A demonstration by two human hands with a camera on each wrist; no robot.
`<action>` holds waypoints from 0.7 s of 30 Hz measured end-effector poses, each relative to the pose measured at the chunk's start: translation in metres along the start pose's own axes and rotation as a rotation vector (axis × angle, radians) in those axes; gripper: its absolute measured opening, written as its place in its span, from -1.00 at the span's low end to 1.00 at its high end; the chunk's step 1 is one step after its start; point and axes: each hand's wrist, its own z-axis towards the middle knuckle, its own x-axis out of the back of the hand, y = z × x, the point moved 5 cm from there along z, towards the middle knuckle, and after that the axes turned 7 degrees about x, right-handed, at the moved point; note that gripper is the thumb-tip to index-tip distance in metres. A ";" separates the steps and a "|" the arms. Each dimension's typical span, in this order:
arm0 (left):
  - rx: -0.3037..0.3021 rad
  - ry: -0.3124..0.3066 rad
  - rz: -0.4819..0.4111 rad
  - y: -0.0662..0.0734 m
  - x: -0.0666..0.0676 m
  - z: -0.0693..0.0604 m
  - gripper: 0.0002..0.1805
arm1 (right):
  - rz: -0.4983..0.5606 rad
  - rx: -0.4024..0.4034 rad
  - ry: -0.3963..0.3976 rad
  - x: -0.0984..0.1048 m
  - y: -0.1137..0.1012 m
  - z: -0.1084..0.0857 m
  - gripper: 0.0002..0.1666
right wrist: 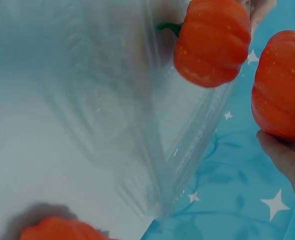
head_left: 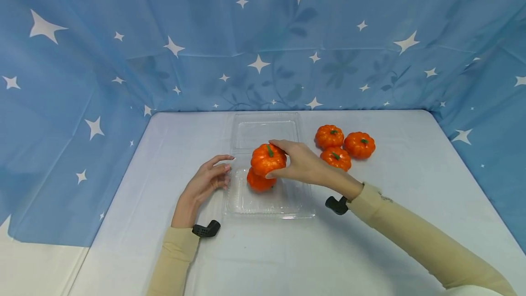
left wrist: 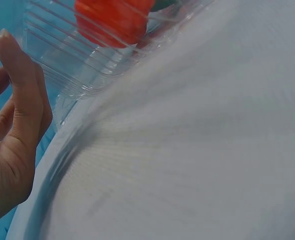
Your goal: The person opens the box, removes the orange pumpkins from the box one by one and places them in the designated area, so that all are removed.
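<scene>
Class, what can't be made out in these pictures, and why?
Head: part of the boxed pumpkin, behind the held pumpkin.
Right wrist: part of the held pumpkin, cut by the right edge.
Right wrist: most of a loose pumpkin, cut by the bottom edge.
Left wrist: part of the left hand, cut by the left edge.

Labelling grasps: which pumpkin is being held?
The upper pumpkin, gripped by the right hand over the tray; the lower pumpkin sits in the tray and the other three on the table.
</scene>
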 end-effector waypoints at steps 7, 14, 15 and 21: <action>-0.001 -0.001 0.006 0.001 -0.001 -0.001 -0.60 | -0.030 0.015 0.035 0.010 0.005 -0.014 0.02; 0.011 0.016 0.014 0.001 0.000 -0.002 -0.57 | -0.042 -0.014 0.082 0.024 0.015 -0.033 0.04; 0.009 0.019 0.016 0.001 0.000 -0.002 -0.56 | -0.048 -0.012 0.090 0.026 0.016 -0.036 0.04; 0.012 0.015 0.018 0.000 0.000 0.000 -0.53 | -0.101 -0.021 0.125 0.033 0.026 -0.050 0.01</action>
